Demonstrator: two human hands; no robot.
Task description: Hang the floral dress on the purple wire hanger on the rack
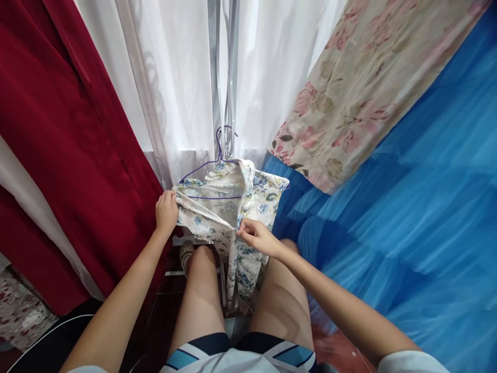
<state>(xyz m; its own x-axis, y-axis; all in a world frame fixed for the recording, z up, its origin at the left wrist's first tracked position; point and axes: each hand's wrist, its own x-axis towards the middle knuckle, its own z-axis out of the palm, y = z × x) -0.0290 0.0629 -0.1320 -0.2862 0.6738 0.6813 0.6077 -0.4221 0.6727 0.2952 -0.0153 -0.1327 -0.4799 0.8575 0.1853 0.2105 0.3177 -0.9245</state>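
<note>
A white blouse (198, 220) with a blue and yellow flower print hangs in front of my knees. Inside it is a purple wire hanger (199, 168), its hook up by the pale vertical straps. My left hand (166, 211) is closed on the blouse's shoulder at the left, where the hanger's end is hidden. With thumb and fingertips, my right hand (254, 235) pinches the front edge of the blouse near the bottom of the open neckline. The right shoulder of the blouse sits over the other end of the hanger.
White curtains (178, 77) hang behind, with pale straps (221, 67) down the middle. Red cloth (77, 155) is at left; floral cloth (349, 88) and blue tulle (419, 223) are at right. Below are my legs (200, 305), a clog (187, 255) and a dark round-rimmed object (58, 336).
</note>
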